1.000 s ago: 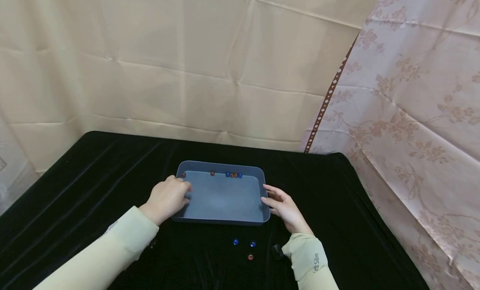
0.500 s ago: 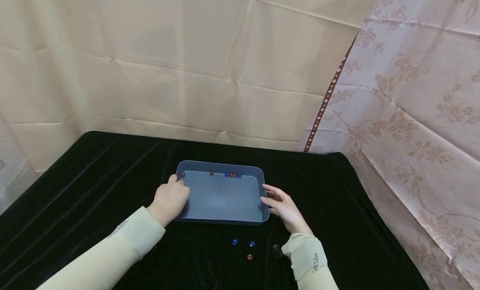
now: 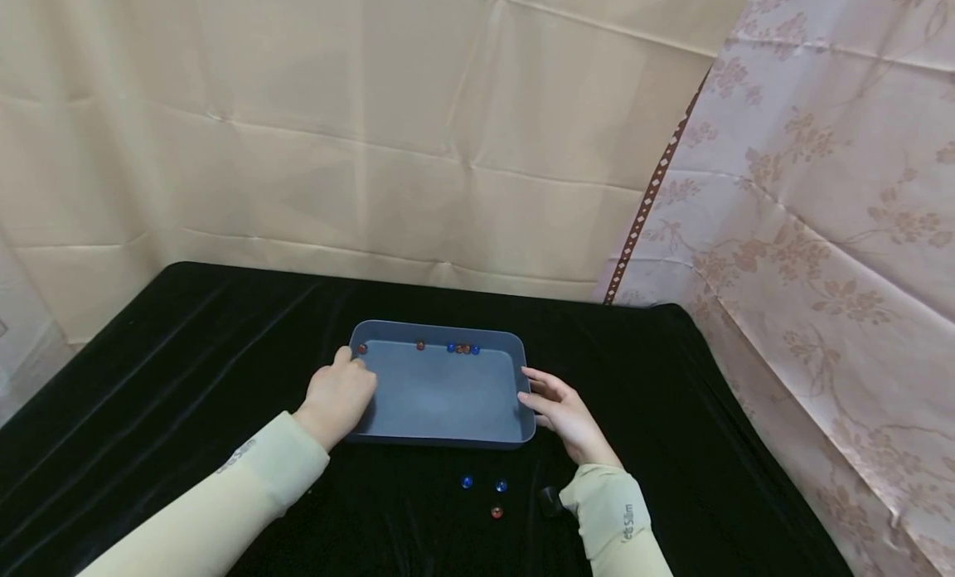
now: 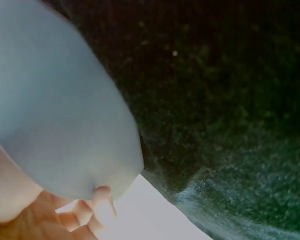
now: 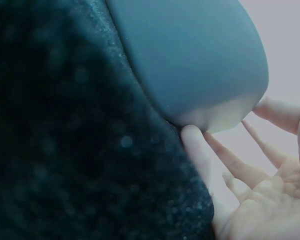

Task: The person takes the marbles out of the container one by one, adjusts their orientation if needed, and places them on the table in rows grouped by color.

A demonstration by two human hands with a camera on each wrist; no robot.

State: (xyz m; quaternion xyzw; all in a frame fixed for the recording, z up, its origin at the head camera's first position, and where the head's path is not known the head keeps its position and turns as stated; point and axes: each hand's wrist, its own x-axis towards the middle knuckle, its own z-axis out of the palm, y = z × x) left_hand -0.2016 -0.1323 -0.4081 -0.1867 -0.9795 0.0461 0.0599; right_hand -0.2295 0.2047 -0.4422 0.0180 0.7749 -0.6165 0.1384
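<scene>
A shallow blue-grey rectangular tray (image 3: 448, 440) lies flat on the black cloth. Along its far wall sit several blue and reddish-brown glass marbles (image 3: 420, 345). My left hand (image 3: 339, 397) grips the tray's left side, its fingers curled at the wall; the left wrist view shows fingertips (image 4: 104, 197) against the outer wall. At the right side, my right hand (image 3: 564, 413) holds the wall with the thumb over the rim and fingertips (image 5: 191, 132) low on the outside. In front of the tray lie two blue marbles (image 3: 467, 482) and one reddish-brown marble (image 3: 496, 512).
A black velvety cloth (image 3: 642, 444) covers the table. Behind it hangs a cream curtain (image 3: 313, 179), with a pink floral curtain (image 3: 821, 229) to the right. A small black object (image 3: 550, 501) sits at my right sleeve.
My left hand has shifted slightly right and its fingers have curled onto the tray's left wall. The right hand, the tray and the marbles look nearly unmoved.
</scene>
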